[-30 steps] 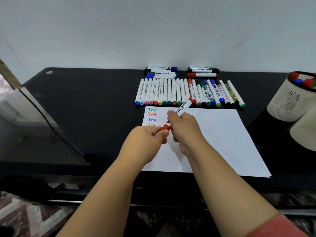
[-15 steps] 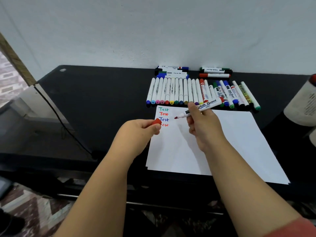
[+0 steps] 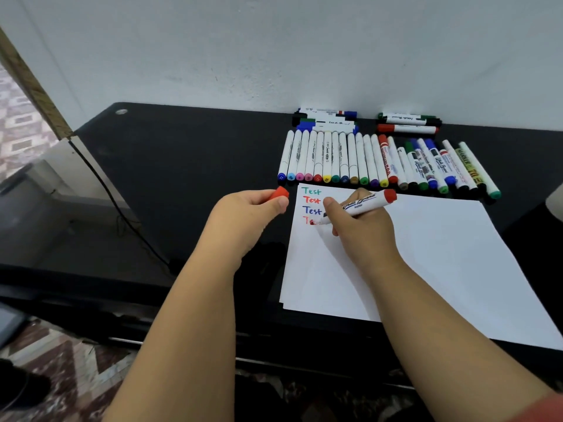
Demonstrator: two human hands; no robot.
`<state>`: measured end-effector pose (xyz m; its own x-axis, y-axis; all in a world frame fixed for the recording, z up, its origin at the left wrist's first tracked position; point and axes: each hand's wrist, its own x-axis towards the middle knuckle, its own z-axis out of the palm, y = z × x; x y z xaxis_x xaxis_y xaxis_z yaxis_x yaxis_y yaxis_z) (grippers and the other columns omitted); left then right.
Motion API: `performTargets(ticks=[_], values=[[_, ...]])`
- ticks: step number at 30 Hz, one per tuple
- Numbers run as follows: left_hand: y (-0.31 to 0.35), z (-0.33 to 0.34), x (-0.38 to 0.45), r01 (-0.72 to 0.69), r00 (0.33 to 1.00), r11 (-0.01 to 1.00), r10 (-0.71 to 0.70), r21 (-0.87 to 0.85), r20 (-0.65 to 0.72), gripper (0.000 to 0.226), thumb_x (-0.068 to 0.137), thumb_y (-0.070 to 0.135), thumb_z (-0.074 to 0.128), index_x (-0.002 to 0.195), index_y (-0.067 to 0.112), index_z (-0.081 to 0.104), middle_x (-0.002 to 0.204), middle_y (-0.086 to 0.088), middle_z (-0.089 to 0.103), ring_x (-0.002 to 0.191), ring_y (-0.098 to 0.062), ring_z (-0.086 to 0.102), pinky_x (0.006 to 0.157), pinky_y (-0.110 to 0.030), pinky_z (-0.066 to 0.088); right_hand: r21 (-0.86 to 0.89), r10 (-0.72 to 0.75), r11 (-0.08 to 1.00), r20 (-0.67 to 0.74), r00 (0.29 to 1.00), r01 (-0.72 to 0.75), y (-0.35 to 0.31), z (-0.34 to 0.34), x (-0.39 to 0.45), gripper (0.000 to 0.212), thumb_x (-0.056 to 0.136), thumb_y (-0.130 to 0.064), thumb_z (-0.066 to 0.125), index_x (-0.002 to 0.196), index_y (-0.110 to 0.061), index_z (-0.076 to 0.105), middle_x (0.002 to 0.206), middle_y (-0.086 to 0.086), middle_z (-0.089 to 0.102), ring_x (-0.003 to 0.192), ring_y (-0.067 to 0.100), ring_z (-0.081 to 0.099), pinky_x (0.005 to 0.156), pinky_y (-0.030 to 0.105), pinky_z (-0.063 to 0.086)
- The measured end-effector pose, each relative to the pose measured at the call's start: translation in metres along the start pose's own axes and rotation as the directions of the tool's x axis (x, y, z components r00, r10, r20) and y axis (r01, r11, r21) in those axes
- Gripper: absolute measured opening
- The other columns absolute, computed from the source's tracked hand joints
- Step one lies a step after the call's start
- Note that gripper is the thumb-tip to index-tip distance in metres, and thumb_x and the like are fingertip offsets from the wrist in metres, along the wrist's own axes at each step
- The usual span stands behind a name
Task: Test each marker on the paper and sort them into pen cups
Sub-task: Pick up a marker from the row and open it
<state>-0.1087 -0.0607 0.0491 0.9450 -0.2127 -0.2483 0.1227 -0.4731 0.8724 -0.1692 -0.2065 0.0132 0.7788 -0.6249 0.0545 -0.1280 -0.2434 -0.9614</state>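
Two bare forearms are reaching forward from the near edge. The left hand (image 3: 256, 208) is hovering with fingers curled, pinching a small cap at its fingertips. The right hand (image 3: 359, 226), just right of it, is gripping a marker in a writing pose.

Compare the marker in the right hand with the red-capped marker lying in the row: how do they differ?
The marker in the right hand is uncapped, its tip at the paper; the red-capped marker in the row is capped. The held one slants in the right hand; the row one lies flat on the desk. The left hand holds the red cap. Both have white barrels with red ends.
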Motion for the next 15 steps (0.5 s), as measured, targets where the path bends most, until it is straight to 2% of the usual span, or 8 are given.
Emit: performTargets(ticks=[5,10,13,15], values=[[-0.001,0.006,0.006,0.017,1.0,1.0,-0.017,0.002,0.014,0.027,0.089,0.037,0.059,0.114,0.028,0.065,0.105,0.007,0.065,0.096,-0.012,0.056,0.056,-0.019,0.031,0.0,-0.03,1.0,0.047,0.998,0.03,0.003,0.004,-0.003,0.034,0.088,-0.027,0.066,0.058,-0.023,0.05,0.058,-0.009,0.059,0.05,-0.008,0.055,0.046,0.004,0.036],[-0.003,0.009,0.008,-0.017,0.999,1.0,0.017,0.006,0.027,0.028,0.09,0.038,0.058,0.116,0.029,0.064,0.103,0.008,0.064,0.088,-0.008,0.055,0.055,-0.018,0.032,-0.066,-0.077,0.994,0.11,0.991,0.085,0.002,0.008,-0.005,0.029,0.087,-0.028,0.067,0.063,-0.025,0.05,0.063,-0.009,0.06,0.054,-0.005,0.055,0.048,0.003,0.036],[-0.003,0.011,0.007,-0.022,0.999,1.0,0.021,0.02,0.031,0.028,0.09,0.038,0.058,0.117,0.029,0.064,0.099,0.01,0.063,0.081,-0.006,0.053,0.053,-0.018,0.03,-0.091,-0.1,0.99,0.066,0.993,0.106,0.004,0.007,-0.003,0.031,0.088,-0.023,0.065,0.065,-0.018,0.046,0.069,0.002,0.064,0.057,0.0,0.058,0.045,0.007,0.037],[-0.003,0.011,0.007,-0.021,0.999,0.999,0.02,0.025,0.031,0.029,0.09,0.037,0.058,0.118,0.03,0.063,0.1,0.01,0.063,0.081,-0.006,0.053,0.053,-0.019,0.029,-0.072,-0.091,0.993,0.032,0.995,0.093,0.004,0.005,-0.002,0.033,0.089,-0.021,0.064,0.063,-0.017,0.044,0.068,0.002,0.063,0.056,0.0,0.058,0.045,0.008,0.037]])
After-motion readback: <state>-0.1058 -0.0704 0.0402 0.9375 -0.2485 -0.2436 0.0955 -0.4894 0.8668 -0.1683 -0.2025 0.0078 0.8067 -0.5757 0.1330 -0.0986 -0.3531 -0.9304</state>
